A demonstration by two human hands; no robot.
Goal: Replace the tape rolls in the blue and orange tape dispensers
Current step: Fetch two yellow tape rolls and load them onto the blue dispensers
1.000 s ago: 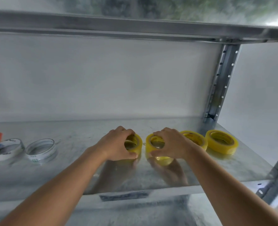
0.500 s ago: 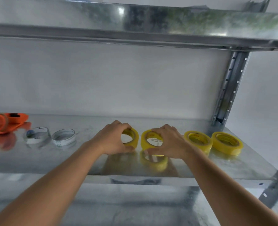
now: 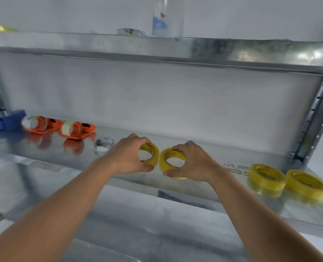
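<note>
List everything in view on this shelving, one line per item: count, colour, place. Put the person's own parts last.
held tape rolls: 2, yellow, one in the left hand, one in the right, mid shelf
spare tape rolls: 2, yellow, flat on the shelf at right, side by side
orange tape dispensers: 2, orange, left on the shelf
blue tape dispenser: 1, blue, far left
nearly used-up roll: 1, clear-white, right of the orange dispensers
shelf: 1, galvanised metal, bearing all of this
upper shelf: 1, metal, above
bottle: 1, clear, on the upper shelf
upright post: 1, perforated metal, right
left hand: 1, grips a roll
right hand: 1, grips a roll
</note>
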